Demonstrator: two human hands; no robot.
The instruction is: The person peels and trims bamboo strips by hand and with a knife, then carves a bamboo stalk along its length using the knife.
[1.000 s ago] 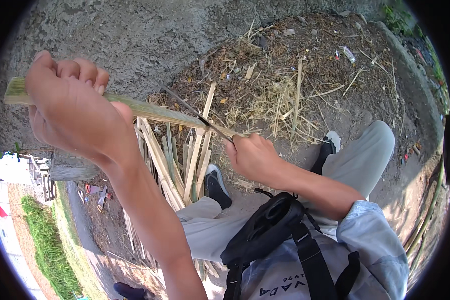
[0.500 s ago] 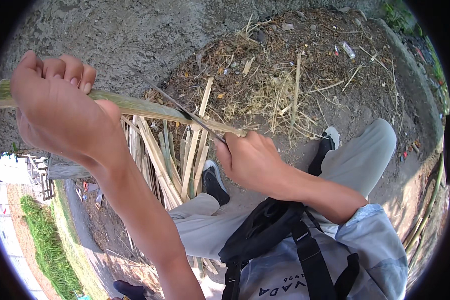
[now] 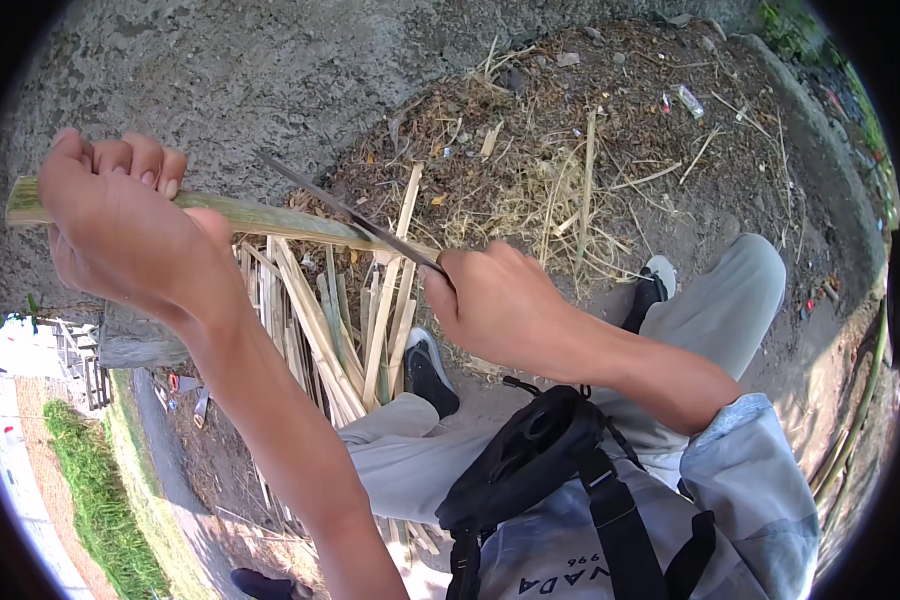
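My left hand (image 3: 135,225) is closed round a greenish bamboo strip (image 3: 280,219), near its far-left end. The strip slants across in front of me, its right end reaching toward my other hand. My right hand (image 3: 500,305) is wrapped round the handle end of a long, thin-bladed knife (image 3: 345,208). The handle itself is hidden in the fist. The dark blade points up and to the left, crossing the strip and touching it near its right part. Below the strip, a pile of pale split bamboo strips (image 3: 310,320) lies on the ground beside my shoe.
Shavings and fibres (image 3: 545,190) litter the dirt ahead, with a clear plastic bottle (image 3: 690,101) farther right. A rough concrete surface (image 3: 220,80) spans the far left. A concrete curb (image 3: 820,140) bends along the right. Black straps and a pouch (image 3: 530,450) hang at my front.
My right hand has shifted slightly left and up with the knife, its blade sliding left along the strip. My left hand and the strip's left end have moved a little right and down.
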